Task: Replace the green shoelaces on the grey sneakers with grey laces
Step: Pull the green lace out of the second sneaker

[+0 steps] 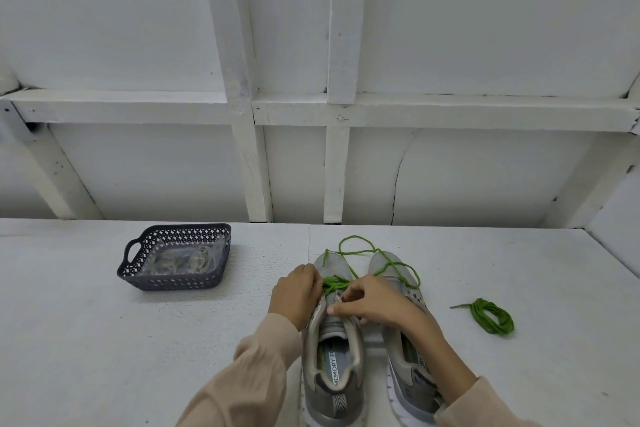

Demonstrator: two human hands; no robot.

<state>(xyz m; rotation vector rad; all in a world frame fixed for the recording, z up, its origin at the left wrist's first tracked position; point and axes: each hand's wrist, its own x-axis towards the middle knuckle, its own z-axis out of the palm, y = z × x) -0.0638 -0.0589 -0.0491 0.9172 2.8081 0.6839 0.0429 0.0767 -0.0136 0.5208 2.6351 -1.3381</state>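
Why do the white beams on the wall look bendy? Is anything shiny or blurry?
Head view: the wide lens curves the beams near the edges; soft even light, faint shadows; the plastic bag in the basket glints; nothing badly blurred.

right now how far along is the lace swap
Done: one coiled lace lies on the table, apparently already pulled out. In hand: the left hand steadies the left sneaker while the right hand pinches at its loosened green lace. Left: finish unlacing, then fit the grey laces, still bagged in the basket.
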